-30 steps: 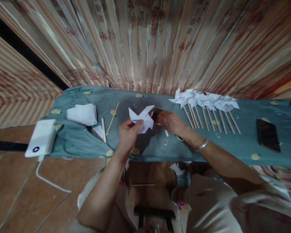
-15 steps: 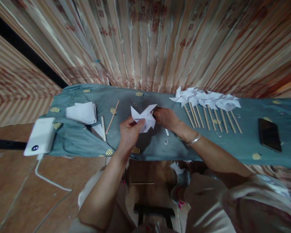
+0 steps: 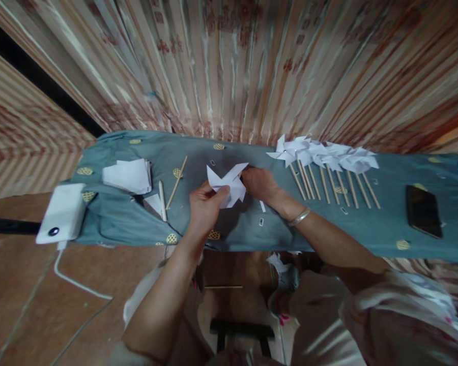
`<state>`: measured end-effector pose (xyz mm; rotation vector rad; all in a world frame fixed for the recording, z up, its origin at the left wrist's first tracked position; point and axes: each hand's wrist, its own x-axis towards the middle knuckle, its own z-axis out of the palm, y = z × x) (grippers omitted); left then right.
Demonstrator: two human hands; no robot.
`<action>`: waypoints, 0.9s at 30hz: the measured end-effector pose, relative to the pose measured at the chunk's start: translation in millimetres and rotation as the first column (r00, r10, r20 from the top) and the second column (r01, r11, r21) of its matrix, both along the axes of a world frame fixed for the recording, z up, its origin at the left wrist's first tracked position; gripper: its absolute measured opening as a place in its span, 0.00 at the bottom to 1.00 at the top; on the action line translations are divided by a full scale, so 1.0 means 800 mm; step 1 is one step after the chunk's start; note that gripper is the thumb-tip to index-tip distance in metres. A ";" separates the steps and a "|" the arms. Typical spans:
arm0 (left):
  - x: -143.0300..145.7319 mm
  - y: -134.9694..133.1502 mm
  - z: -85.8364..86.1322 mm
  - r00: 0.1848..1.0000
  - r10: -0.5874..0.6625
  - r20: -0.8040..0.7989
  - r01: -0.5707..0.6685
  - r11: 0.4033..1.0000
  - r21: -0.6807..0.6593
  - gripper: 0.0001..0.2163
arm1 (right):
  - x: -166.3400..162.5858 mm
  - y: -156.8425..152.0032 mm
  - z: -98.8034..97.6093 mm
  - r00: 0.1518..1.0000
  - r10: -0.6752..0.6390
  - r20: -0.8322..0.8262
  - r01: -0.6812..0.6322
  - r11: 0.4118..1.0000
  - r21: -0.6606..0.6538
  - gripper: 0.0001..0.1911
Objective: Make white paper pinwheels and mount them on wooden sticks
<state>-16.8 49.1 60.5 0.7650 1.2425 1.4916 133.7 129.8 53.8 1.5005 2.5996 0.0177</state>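
A white paper pinwheel [image 3: 232, 187] is pinched between the thumb and fingers of my left hand [image 3: 206, 203], above the middle of the cloth-covered table. My right hand [image 3: 260, 184] is closed at the pinwheel's right side; its fingertips are behind or against the paper, and whatever they hold is hidden. To the right lies a row of paper pinwheels [image 3: 324, 155] on wooden sticks. Left of my hands are a loose wooden stick [image 3: 176, 182], a white pen-like tool [image 3: 162, 201] and a stack of white paper [image 3: 126, 176].
A green patterned cloth [image 3: 366, 231] covers the narrow table. At its left end rests a white power bank [image 3: 62, 213] with a cable; a black phone [image 3: 423, 211] lies at the right. A striped curtain [image 3: 229, 66] hangs behind. Below are a stick [image 3: 223, 287] and paper scraps [image 3: 278, 262].
My right hand has shifted very slightly to the left, closer against the pinwheel's edge. My left hand keeps its pinch on the paper. The objects on the table stay put.
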 end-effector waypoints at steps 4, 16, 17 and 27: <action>-0.001 0.000 -0.002 1.000 -0.009 -0.026 0.009 1.000 -0.011 0.09 | -0.002 -0.003 -0.002 1.000 0.008 0.022 -0.009 1.000 0.016 0.15; -0.003 -0.005 -0.001 0.999 -0.028 -0.020 0.028 1.000 0.008 0.07 | -0.003 0.006 0.005 0.999 -0.032 -0.007 0.031 0.996 -0.089 0.15; -0.003 -0.005 -0.001 0.999 -0.029 -0.024 0.029 1.000 0.007 0.07 | -0.005 0.006 0.007 0.999 -0.044 -0.001 0.044 0.994 -0.095 0.15; -0.007 -0.009 0.002 1.000 -0.017 0.004 0.017 1.000 0.008 0.06 | -0.009 -0.006 0.001 0.997 -0.075 0.017 0.075 0.996 -0.052 0.14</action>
